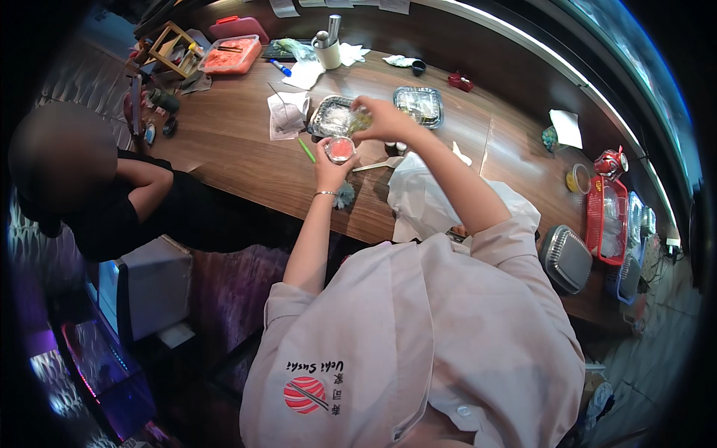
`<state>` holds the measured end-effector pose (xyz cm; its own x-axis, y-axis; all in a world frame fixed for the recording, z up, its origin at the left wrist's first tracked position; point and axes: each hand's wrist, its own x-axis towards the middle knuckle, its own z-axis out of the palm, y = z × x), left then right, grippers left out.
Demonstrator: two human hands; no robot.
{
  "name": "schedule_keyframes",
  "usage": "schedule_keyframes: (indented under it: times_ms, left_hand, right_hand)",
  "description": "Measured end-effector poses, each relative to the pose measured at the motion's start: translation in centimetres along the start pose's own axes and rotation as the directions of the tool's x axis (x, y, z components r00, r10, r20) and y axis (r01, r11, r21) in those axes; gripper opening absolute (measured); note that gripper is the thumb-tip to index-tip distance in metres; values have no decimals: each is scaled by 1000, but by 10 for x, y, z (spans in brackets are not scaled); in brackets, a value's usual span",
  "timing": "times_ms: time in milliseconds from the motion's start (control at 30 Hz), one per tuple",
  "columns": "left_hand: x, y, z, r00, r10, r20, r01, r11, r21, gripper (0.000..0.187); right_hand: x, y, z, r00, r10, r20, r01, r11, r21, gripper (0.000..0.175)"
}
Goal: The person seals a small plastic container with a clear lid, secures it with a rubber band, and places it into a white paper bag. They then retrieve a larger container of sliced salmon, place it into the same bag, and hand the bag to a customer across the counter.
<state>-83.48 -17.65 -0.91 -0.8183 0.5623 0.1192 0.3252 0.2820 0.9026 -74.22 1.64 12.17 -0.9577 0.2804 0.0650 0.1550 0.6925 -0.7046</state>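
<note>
My left hand [331,172] holds a small clear plastic cup [340,150] filled with something pinkish orange. Just above it, my right hand [385,120] grips a small clear container [360,121] with greenish contents, partly blurred. Behind both hands sits a black takeaway tray [330,115] with a clear lid, partly covered by the right hand. A second lidded takeaway tray [419,106] stands to the right, beyond my right forearm. A green pen-like stick [306,150] lies left of the left hand. A pale wooden utensil [381,164] is on the table to its right.
A white plastic bag [423,187] spreads under my right forearm. Slips of paper [287,115] lie left of the trays. An orange-filled tub [231,54] and a utensil holder [327,54] stand at the back. A red basket [606,221] is far right. Another person [140,201] sits at left.
</note>
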Motion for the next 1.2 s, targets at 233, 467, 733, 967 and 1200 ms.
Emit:
schedule_keyframes:
  times_ms: [233,467,733,967,1200]
  left_hand:
    - [-5,-1,-4,995,47,83,-51,998,45,103]
    - [2,-4,-6,991,-6,135,-6,996,84,90]
    - [-10,27,-23,992,48,117,-51,998,21,82]
    - [-32,98,-43,962,66,266,-76,997,25,81]
    - [-68,185,-21,842,236,485,-183,971,-155,84]
  right_hand:
    - [-64,102,-68,909,382,-170,-405,904,-138,69]
    - [-99,144,-31,906,401,-135,-416,902,-112,70]
    - [-105,138,-15,894,421,-155,-448,850,-276,88]
    - [-131,47,-63,940,219,-262,-277,937,-212,87]
    - [-213,-67,-38,907,415,67,-303,536,788,69]
